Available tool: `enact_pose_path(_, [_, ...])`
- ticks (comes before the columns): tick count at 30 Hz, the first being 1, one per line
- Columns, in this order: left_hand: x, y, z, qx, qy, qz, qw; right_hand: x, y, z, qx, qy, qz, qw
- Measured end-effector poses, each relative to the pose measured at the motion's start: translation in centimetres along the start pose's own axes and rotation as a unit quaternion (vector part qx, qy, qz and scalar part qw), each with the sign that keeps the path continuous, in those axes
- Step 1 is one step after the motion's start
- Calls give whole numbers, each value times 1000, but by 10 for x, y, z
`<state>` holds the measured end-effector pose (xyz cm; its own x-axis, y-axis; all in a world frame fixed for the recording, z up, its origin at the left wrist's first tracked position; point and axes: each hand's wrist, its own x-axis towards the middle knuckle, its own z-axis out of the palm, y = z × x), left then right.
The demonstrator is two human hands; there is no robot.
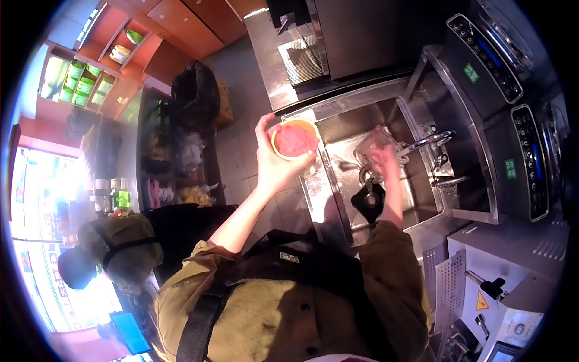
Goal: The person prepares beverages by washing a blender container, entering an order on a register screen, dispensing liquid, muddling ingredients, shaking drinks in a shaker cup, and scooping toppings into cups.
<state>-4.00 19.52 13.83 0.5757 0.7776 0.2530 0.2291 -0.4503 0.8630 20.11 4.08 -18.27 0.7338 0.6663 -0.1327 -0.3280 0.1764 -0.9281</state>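
Observation:
My left hand (pixel 274 160) is wrapped round a round yellow-rimmed container (pixel 295 139) with pink contents, held beside the sink's left edge. Inside the metal sink (pixel 338 208), my right hand (pixel 383 158) is at a clear, see-through container (pixel 373 145) near the faucet (pixel 433 140). Whether its fingers grip that container is blurred. Just below my right hand lies a black object (pixel 368 202) with a round metallic part.
Another person (pixel 126 241) bends over at the left, near a counter. A black-bagged bin (pixel 196 93) stands on the floor ahead. Black machines (pixel 482 57) line the right side, above a metal frame. A metal drip grate (pixel 301 62) is beyond the sink.

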Motion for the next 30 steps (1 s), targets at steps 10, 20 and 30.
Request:
enact_pose_path(10, [-5, 3, 44, -11, -2, -54, 998, -123, -151, 220, -157, 57, -307, 937])
enact_pose_path(20, [-18, 14, 73, -52, -108, 21, 993, -107, -181, 174, 164, 50, -121, 978])
enact_pose_path(30, [-21, -20, 113, 82, -165, 103, 978, -98, -154, 117, 305, 133, 78, 940])
